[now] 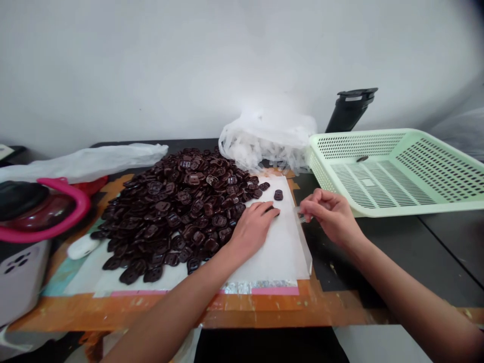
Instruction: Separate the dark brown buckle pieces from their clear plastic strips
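Note:
A large heap of dark brown plastic pieces (181, 201) covers the left and middle of the white paper (272, 257). My left hand (254, 226) rests at the heap's right edge, its fingertips closed on a dark piece (277, 212) that they partly hide. Just beyond those fingers lies a single dark piece (278, 194). Over the paper's right edge, my right hand (328, 214) pinches a small clear strip (301, 216) between thumb and fingers.
A pale green basket (378, 207) with one dark piece inside stands at right, before a black container (350, 110). Behind the heap is a plastic bag (268, 138) of clear pieces. At left are a phone (22, 275), white case (83, 246) and pink-handled object (81, 206).

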Demonstrator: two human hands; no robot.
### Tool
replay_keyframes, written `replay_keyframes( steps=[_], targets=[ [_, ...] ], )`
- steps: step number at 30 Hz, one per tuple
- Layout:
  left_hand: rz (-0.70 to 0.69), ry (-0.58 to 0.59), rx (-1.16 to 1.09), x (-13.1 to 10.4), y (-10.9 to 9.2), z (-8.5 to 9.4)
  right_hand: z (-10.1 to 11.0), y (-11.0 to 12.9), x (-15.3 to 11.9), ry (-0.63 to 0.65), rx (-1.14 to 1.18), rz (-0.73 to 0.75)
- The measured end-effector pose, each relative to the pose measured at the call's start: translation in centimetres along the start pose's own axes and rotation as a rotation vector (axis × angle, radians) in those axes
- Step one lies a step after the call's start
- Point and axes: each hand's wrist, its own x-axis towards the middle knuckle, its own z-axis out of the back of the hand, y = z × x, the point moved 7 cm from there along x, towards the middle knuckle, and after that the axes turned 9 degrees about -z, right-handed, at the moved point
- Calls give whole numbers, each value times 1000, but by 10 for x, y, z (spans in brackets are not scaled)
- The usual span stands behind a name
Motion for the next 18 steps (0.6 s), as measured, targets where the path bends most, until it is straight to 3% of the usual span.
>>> replay_keyframes(
  steps=[6,14,18],
  targets=[
    [151,-96,-205,-1,6,10,-10,-8,2,37,-50,-79],
    [468,-307,-750,-5,27,7,-19,-10,-2,86,-147,-87],
    [508,-326,-873,-4,26,9,-28,-14,-4,185,-124,-167]
  ],
)
